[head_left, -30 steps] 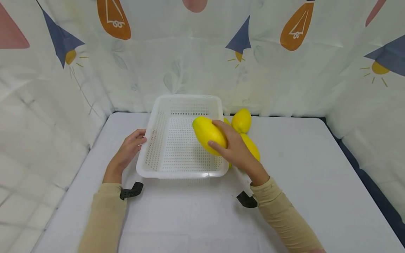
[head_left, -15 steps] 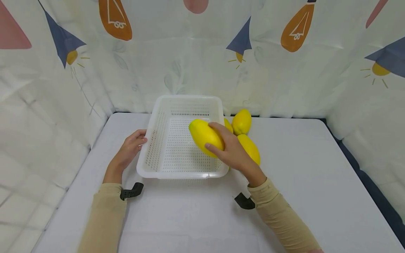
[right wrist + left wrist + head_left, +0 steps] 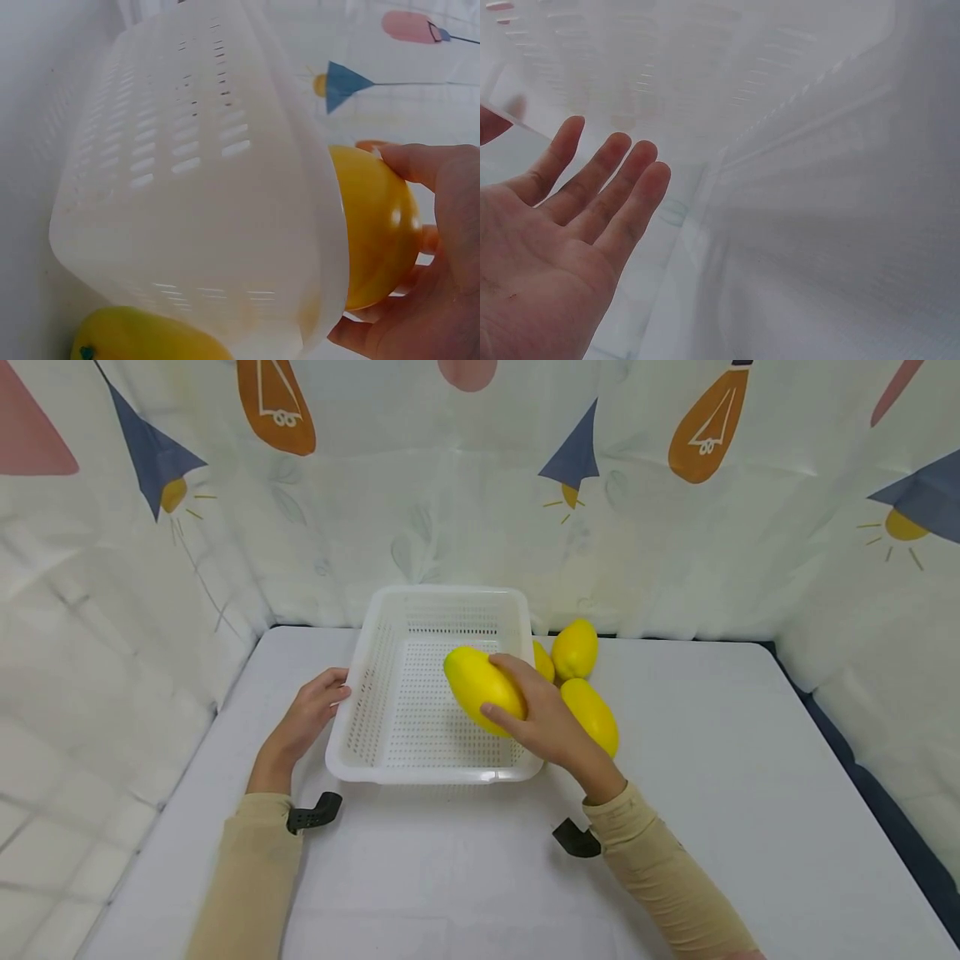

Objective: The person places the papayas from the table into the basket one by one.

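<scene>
A white bench (image 3: 712, 760) stands before a patterned curtain (image 3: 480, 510). Relative to the earlier frames, the held yellow fruit (image 3: 480, 687) has shifted slightly left and downward. It sits near frame centre, gripped between thumb and fingers of the right hand (image 3: 551, 722), above the right half of the white basket (image 3: 420, 774). The left hand (image 3: 306, 714), fingers extended, contacts the basket's left side. Other yellow fruits (image 3: 575, 648) lie right of the basket; its wall partly obstructs one.

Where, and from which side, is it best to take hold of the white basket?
Best hold the white basket by its left rim, probably midway, coming from the left: the projecting lip gives an edge to pinch, while loose yellow fruits crowd the right side.
</scene>
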Demonstrator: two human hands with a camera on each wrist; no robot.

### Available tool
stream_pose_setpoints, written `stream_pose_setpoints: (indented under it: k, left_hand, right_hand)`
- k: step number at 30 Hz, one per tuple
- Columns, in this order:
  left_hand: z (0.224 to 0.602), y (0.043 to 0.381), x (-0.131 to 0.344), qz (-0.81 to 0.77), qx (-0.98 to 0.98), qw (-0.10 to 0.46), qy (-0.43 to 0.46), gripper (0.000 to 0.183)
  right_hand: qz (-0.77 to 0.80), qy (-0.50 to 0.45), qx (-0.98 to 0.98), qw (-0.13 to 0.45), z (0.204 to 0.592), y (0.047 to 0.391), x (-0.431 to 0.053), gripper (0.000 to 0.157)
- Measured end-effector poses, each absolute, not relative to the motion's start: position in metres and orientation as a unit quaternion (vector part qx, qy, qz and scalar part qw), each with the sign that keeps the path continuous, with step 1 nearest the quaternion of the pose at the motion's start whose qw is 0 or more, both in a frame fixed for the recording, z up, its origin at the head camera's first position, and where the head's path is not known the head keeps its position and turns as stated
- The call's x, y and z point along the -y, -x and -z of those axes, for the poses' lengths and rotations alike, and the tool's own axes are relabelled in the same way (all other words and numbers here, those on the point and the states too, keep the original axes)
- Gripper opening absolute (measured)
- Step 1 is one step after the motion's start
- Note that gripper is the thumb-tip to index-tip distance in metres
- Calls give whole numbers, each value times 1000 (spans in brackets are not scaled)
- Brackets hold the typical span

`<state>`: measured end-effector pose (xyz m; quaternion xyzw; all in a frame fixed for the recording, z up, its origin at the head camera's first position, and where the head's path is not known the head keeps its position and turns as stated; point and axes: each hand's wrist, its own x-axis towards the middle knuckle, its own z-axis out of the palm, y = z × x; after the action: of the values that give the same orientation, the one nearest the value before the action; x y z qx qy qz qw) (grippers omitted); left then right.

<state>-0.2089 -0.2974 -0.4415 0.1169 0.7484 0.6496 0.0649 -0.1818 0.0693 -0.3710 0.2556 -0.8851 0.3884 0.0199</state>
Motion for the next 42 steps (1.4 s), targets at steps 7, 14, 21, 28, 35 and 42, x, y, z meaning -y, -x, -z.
stream_pose_setpoints:
  k: [7, 14, 21, 28, 35, 42]
  left_hand:
    - [442, 209, 298, -645, -753, 66, -112, 31]
    - [441, 208, 297, -641, -757, 72, -106, 33]
    - [441, 208, 296, -634, -763, 74, -101, 36]
    - [442, 208, 296, -640, -758, 72, -106, 34]
    - [442, 209, 296, -645, -754, 67, -107, 33]
    - [442, 209, 297, -639, -759, 65, -105, 34]
  right_hand:
    - [-377, -265, 887, 20, 373, 182, -66, 63]
    - [-384, -266, 884, 1, 377, 182, -64, 63]
    - [-374, -275, 886, 2, 380, 182, -61, 63]
    - [-360, -292, 886, -5, 381, 182, -56, 63]
    - [-349, -312, 884, -9, 383, 182, -53, 62]
    - [-343, -317, 884, -9, 386, 183, -51, 63]
